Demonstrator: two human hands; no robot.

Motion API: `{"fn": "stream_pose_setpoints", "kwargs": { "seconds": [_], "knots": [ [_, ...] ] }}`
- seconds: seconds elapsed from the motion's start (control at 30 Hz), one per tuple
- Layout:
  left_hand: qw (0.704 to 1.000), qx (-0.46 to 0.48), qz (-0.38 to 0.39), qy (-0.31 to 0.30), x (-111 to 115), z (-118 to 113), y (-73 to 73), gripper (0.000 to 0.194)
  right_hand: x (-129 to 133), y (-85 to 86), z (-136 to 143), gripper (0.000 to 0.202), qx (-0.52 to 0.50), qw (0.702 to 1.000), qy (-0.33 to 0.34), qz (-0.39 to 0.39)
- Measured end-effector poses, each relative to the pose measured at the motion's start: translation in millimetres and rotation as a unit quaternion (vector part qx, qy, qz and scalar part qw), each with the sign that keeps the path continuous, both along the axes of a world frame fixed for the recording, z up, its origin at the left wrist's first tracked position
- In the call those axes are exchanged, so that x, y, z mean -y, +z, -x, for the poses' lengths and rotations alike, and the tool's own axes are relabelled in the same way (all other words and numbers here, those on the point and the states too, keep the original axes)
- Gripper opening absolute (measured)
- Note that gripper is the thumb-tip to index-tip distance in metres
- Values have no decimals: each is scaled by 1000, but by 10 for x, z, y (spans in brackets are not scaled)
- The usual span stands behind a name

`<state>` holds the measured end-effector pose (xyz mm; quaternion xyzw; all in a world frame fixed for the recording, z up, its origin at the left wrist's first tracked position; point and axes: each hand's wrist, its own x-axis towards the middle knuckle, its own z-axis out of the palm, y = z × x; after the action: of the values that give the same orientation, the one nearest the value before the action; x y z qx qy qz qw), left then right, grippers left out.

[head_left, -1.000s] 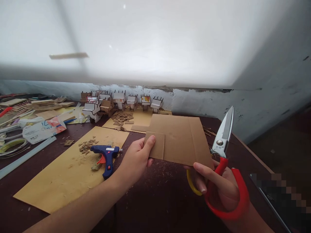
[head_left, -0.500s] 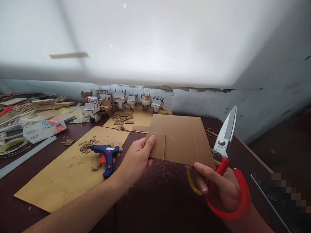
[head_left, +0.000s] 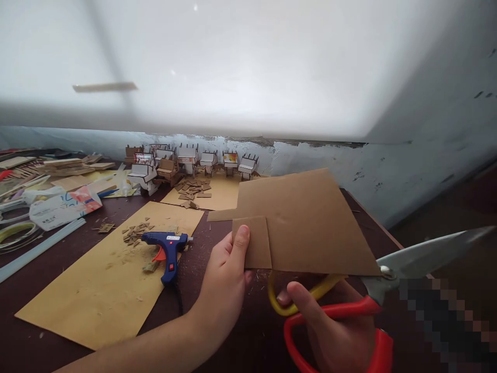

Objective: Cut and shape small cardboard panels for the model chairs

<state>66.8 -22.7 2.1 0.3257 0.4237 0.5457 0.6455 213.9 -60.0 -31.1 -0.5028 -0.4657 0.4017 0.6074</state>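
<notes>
My left hand [head_left: 227,274] pinches a brown cardboard sheet [head_left: 303,223] at its near left corner. Under that thumb, a smaller cardboard rectangle [head_left: 256,246] lies flat against the sheet. My right hand [head_left: 337,326] is below the sheet's right side, its fingers around the handles of large scissors [head_left: 411,264]. Their metal blades point right, away from the sheet, and look closed. One handle is red; a yellow loop [head_left: 274,298] shows beside the thumb. The sheet hides part of the yellow loop and some right fingers.
A blue glue gun [head_left: 166,251] rests on a tan board [head_left: 89,290] with cardboard scraps. Small cardboard models [head_left: 188,158] line the wall. Wood strips, tape rolls and a pale glue stick bundle [head_left: 42,248] lie at left. A pixelated dark object [head_left: 446,321] is at right.
My right hand has moved down from the sheet's lower edge, and the scissors have swung from pointing up to pointing right. The sheet has tilted slightly in my left hand.
</notes>
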Motion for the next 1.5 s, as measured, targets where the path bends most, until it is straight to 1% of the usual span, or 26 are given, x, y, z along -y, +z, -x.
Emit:
{"fn": "stream_pose_setpoints", "kwargs": {
  "seconds": [0.1,0.2,0.27,0.33,0.4,0.47,0.5,0.6,0.7,0.8,0.87,1.0,1.1,1.23,1.4,1.5],
  "knots": [
    [1000,2,7,-3,17,-8,-38,47,-20,64,7,28,-34,999,33,21],
    [999,-26,7,21,-28,25,-52,50,-121,97,-63,21,-91,993,57,42],
    [999,-41,2,33,-56,39,-55,50,-181,112,-97,23,-112,988,86,56],
    [998,-48,-6,29,-51,28,-61,49,-204,133,-95,24,-98,985,128,57],
    [999,-47,-21,16,-5,-5,-78,46,-191,157,-61,38,-69,985,152,37],
    [998,-48,-43,4,64,-52,-106,45,-169,171,-18,48,-49,988,145,15],
    [998,-48,-51,-3,98,-75,-123,45,-162,173,0,48,-47,990,134,6],
    [997,-45,-59,-35,150,-118,-163,44,-172,161,17,42,-65,990,123,12],
    [994,-48,-67,-66,114,-99,-168,42,-203,150,-14,34,-77,989,119,41],
    [988,-90,-70,-107,42,-33,-136,45,-217,169,-64,29,-83,992,82,50],
    [983,-110,-77,-128,6,13,-100,46,-219,202,-91,28,-90,992,72,51],
    [981,-64,-103,-155,-30,75,-8,32,-226,273,-109,30,-92,992,82,40],
    [985,-50,-102,-127,-51,102,28,28,-238,281,-112,26,-97,992,81,28],
    [992,-60,-76,-80,-60,125,5,27,-253,253,-136,29,-77,993,81,23],
    [991,-65,-111,-48,-26,134,13,17,-255,261,-162,36,-47,993,109,15],
    [990,-66,-118,-36,-10,132,37,17,-254,289,-158,38,-46,990,135,11]
  ]
}}
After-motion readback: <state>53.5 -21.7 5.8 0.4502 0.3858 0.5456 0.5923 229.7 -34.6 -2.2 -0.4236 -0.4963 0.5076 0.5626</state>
